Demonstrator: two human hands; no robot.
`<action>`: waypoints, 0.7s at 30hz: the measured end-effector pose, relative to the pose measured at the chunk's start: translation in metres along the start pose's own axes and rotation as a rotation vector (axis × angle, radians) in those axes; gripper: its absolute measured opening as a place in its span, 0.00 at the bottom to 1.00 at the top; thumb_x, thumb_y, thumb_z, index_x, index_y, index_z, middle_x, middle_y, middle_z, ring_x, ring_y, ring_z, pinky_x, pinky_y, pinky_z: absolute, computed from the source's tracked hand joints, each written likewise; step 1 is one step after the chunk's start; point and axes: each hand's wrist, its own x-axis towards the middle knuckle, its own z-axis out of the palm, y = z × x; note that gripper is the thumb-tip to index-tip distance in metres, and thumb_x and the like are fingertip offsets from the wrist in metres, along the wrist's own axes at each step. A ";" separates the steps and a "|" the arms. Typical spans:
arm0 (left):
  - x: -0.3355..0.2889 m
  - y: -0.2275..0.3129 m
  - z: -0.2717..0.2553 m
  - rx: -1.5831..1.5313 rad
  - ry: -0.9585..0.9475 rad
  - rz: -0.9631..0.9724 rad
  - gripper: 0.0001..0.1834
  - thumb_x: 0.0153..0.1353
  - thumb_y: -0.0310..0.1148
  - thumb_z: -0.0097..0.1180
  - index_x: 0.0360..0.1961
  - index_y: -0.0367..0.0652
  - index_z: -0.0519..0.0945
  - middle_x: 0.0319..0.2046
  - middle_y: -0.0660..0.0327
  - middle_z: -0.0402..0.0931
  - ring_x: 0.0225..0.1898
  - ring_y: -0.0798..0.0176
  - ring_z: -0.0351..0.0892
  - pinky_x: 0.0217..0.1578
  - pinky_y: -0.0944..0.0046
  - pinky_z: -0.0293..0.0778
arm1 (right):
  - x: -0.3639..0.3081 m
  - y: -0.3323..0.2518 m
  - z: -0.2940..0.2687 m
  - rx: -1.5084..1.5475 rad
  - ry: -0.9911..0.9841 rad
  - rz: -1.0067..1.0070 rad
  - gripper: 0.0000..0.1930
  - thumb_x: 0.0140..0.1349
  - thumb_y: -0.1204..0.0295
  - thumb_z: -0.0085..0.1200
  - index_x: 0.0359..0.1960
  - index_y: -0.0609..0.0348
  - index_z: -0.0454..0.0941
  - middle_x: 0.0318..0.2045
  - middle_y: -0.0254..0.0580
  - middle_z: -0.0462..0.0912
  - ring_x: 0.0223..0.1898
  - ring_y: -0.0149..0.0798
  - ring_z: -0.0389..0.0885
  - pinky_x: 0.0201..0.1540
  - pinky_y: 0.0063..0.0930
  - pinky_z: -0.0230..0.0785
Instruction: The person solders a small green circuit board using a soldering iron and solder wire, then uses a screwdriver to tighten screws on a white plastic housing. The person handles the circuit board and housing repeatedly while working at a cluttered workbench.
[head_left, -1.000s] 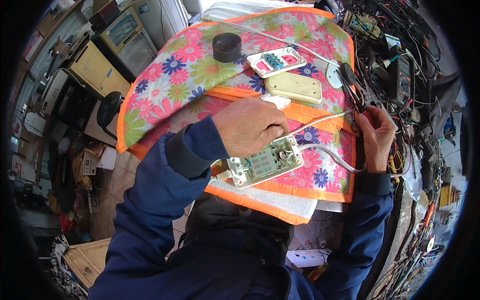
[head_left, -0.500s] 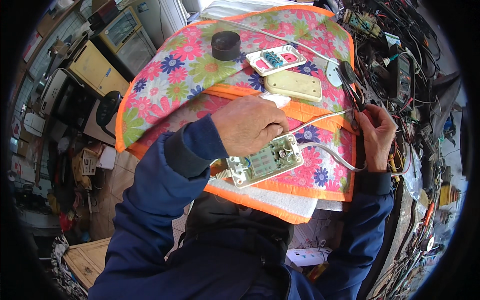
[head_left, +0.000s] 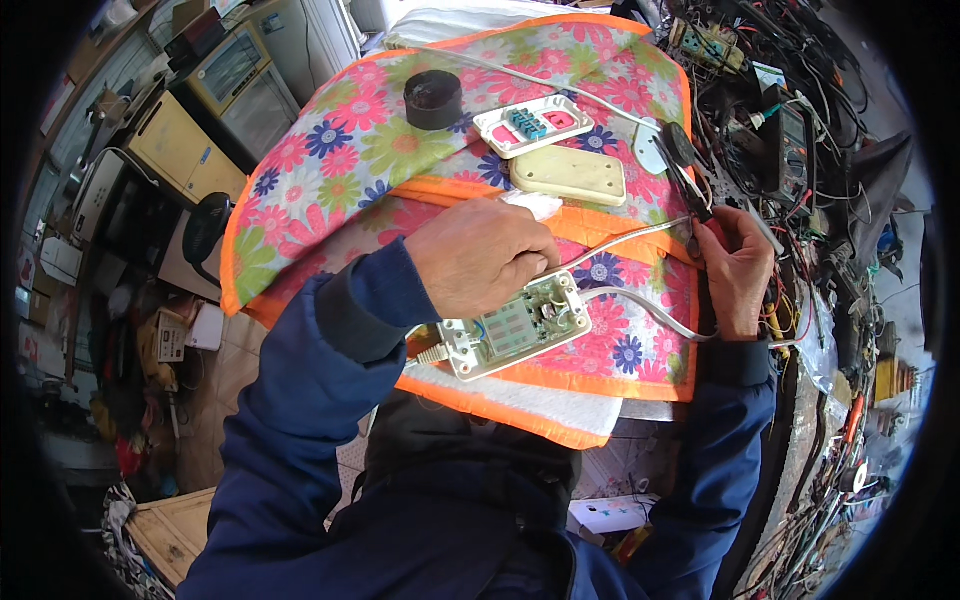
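My left hand [head_left: 485, 255], fingers curled and closed, rests over the far edge of an opened white plastic housing [head_left: 470, 365]. Inside that housing lies a green circuit board [head_left: 515, 330]. A thin white cable [head_left: 635, 236] runs from the left fingertips towards the right and appears pinched there; its end is hidden. At the right edge of the cloth, my right hand [head_left: 738, 265] has its fingers closed round a tool with a red and black handle [head_left: 710, 228]. Most of this tool is covered, so its exact kind is unclear. A flat white cord [head_left: 655, 307] leaves the housing's right end.
On the floral cloth [head_left: 360, 130] lie a black tape roll [head_left: 433, 100], a white socket shell [head_left: 533, 125] with blue-green parts and a cream cover [head_left: 568, 176]. A multimeter [head_left: 793, 155] and tangled wires [head_left: 800, 500] crowd the right side.
The whole view has shifted, so everything sits slightly further left. Both hands keep nearly the same places over the housing and the tool. The right-hand fingers have turned a little.
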 end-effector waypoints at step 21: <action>-0.002 -0.001 0.001 -0.013 0.007 0.008 0.09 0.69 0.29 0.60 0.46 0.40 0.87 0.36 0.50 0.83 0.40 0.45 0.84 0.43 0.49 0.78 | 0.000 -0.005 0.000 0.015 -0.012 0.033 0.12 0.66 0.77 0.68 0.48 0.69 0.84 0.35 0.37 0.89 0.33 0.23 0.83 0.36 0.22 0.77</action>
